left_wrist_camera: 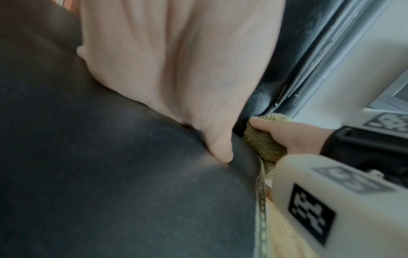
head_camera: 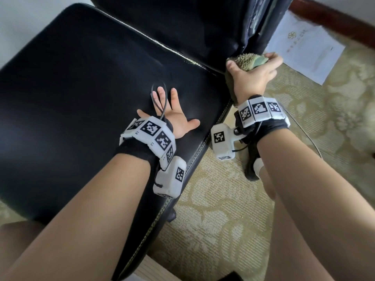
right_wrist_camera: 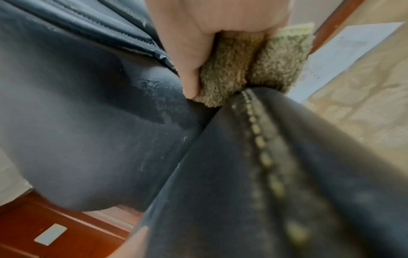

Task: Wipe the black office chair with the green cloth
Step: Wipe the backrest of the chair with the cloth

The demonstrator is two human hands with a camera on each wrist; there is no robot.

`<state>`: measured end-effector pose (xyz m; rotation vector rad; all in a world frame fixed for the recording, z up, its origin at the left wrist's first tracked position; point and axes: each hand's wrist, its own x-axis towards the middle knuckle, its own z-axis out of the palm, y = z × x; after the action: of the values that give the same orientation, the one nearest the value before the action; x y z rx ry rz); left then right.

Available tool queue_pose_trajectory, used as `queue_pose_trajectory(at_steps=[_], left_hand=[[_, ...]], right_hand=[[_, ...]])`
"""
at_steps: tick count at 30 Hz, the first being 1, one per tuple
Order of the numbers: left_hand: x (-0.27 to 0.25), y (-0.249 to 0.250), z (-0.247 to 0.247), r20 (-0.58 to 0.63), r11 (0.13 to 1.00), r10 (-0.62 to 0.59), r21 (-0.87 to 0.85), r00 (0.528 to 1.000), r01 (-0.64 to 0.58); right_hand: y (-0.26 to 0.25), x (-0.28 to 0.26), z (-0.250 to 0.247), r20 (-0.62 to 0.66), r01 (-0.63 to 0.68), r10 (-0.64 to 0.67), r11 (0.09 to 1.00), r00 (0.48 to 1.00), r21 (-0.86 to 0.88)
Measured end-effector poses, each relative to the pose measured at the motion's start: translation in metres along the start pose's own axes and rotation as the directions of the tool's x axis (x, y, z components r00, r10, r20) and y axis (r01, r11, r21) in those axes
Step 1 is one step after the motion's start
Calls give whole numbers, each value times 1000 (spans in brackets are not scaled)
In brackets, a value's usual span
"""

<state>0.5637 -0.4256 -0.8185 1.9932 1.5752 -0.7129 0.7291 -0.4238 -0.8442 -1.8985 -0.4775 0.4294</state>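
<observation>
The wiping is under way at the rear corner of the seat, where the seat cushion meets the backrest. The right hand is wrapped tightly round the bunched green cloth, thumb on one side and fingers curled over the other, and the wrist view shows the wad pushed down into the end of the stitched seam, touching both the cushion edge and the lower backrest. Just ahead of the thumb the leather looks worn and flaky, so this patch probably wants a firm but short rub instead of a hard scrub. The left hand lies flat and spread on the black office chair, fingers straight, gripping nothing; it seems to be bracing the seat so that it does not swivel away from the cloth. Judged from this, the next move calls for dragging the held cloth back along the seam toward the wrist, or up the backrest edge above the knuckles, while the flat hand keeps its pressure. No container shows in any view; beyond the cloth hand there is only a sheet of paper lying on the patterned carpet.
</observation>
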Motion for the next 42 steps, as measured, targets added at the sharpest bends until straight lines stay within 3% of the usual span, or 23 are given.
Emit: queue_pose_trajectory(at_steps=[5,11,15,20,29,42], left_hand=[[2,1,3,-30,1000,3,-9,1000,-4],[6,0,1,-22,1000,1,-14,1000,-1],[6,-1,1,-11,1000,10,-2,1000,-10],[2,-2,0,-3,1000,16,-4,1000,-16],[0,-2,1,-26,1000,24,-15,999,-25],[5,0,2,-16,1000,-4,2,1000,4]], right_hand=[[-3,1,5,-2,-95,96,988,995,-124],[6,8,-2,100,-31,59,963,993,-267],[22,11,-19,156,-55,75,991,985,-125],[17,-3,-24,118,-89,85,996,989,31],[-5,2,3,-22,-77,75,993,997,-93],[19,13,0,77,-17,42,955,996,-296]])
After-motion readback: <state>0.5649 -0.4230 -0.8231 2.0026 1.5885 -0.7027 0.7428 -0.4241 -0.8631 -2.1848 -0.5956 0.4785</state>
